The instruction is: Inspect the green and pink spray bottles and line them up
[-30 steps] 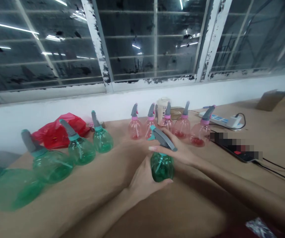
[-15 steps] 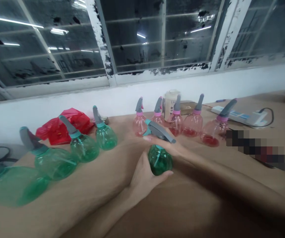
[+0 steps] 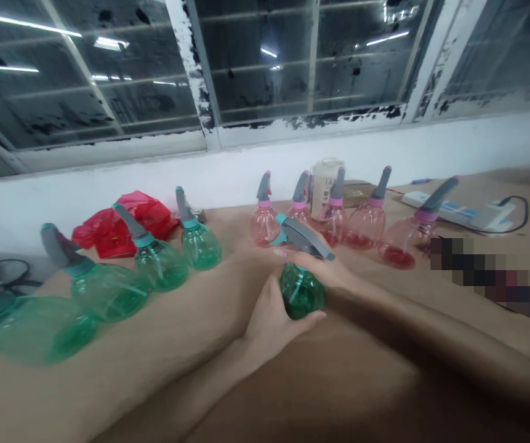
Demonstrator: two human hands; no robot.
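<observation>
A green spray bottle (image 3: 302, 292) with a grey and teal trigger head is between my two hands in the middle of the view. My left hand (image 3: 276, 314) wraps round its body from the left and below, thumb and fingers on either side. Around the neck, just under the spray head, my right hand (image 3: 322, 261) is closed; some of its fingers are hidden behind the bottle. Behind the hands stand several pink spray bottles (image 3: 367, 223) with grey heads, red liquid low inside. To the left is a row of several more green spray bottles (image 3: 160, 264).
A crumpled red plastic bag (image 3: 124, 224) lies behind the green row. By the wall are a whitish container (image 3: 325, 184) and a brown box (image 3: 357, 194). At the right rests a white power strip (image 3: 458, 212) with a cable, near a pixelated patch.
The whole view has shifted slightly, so things appear a little higher and further right. Both hands keep their hold on the green spray bottle, with almost no change in grip.
</observation>
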